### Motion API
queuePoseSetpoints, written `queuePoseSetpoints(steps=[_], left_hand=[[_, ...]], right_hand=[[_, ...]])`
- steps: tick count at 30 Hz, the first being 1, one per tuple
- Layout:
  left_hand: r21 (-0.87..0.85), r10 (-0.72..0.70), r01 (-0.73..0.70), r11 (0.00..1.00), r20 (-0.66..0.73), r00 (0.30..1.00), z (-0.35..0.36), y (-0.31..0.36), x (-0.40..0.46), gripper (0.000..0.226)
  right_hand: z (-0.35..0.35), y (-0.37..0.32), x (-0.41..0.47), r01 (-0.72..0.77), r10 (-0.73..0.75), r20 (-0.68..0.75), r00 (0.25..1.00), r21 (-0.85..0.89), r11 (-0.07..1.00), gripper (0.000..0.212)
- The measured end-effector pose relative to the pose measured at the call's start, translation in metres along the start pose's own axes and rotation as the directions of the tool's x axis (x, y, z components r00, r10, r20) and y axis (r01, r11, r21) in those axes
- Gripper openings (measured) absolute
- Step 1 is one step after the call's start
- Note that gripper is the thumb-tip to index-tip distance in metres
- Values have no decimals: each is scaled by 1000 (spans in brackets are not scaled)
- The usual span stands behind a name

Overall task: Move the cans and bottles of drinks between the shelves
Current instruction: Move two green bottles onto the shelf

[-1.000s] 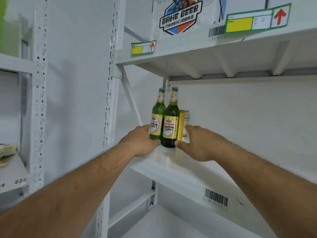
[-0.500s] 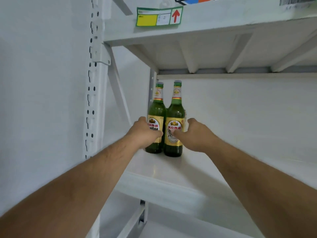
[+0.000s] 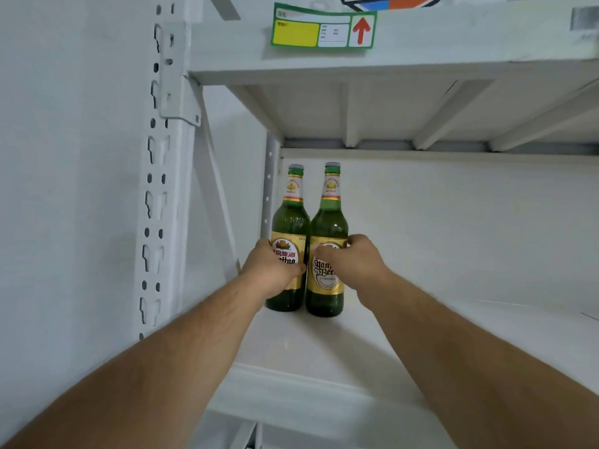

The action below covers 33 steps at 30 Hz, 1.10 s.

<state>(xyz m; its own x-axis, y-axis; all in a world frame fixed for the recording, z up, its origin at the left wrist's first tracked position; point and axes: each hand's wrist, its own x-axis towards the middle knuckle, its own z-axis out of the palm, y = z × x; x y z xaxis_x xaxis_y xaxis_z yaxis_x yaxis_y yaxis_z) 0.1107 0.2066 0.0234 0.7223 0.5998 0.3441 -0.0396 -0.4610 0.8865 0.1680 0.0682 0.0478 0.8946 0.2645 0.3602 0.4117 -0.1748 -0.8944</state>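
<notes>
Two green glass beer bottles with gold labels stand upright and side by side at the back left corner of a white shelf [image 3: 324, 351]. My left hand [image 3: 272, 267] wraps around the body of the left bottle [image 3: 290, 222], thumb across its label. My right hand [image 3: 353, 260] grips the right bottle [image 3: 329, 222] at label height, fingers curled round its far side. Both bottle bases rest on the shelf board. A can that stood behind the bottles earlier is hidden.
A white perforated upright [image 3: 162, 176] and a diagonal brace [image 3: 214, 176] stand left of the bottles. The upper shelf [image 3: 421, 59] hangs low overhead with a green and yellow tag [image 3: 324, 27]. Bare shelf board stretches to the right.
Both hands have slid from the bottles' bases up to label height and closed round them. The view has moved closer and more square to the shelf.
</notes>
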Motion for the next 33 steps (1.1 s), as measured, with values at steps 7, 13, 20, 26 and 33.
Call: queuePoseSetpoints(steps=[7,13,20,26,33], left_hand=[[-28,-9,9,1000,21,1000,-4,-5,-2,63],[-78,-16,22,997,73,997,-7,-8,-3,58],[-153,-23,45,987,145,989,-10,-13,3,57],[-130,-13,37,991,180,984,-15,-17,7,63],[-100,6,19,995,245,970,-14,-17,5,58]], right_hand=[[2,9,1,14,-13,-48,999,24,1000,38],[-1,10,-2,11,-8,-37,999,76,997,39],[-1,12,-3,-2,3,-5,1000,150,989,54],[-2,11,-5,33,-35,11,999,137,990,49],[-5,6,-17,58,-55,-31,998,97,994,47]])
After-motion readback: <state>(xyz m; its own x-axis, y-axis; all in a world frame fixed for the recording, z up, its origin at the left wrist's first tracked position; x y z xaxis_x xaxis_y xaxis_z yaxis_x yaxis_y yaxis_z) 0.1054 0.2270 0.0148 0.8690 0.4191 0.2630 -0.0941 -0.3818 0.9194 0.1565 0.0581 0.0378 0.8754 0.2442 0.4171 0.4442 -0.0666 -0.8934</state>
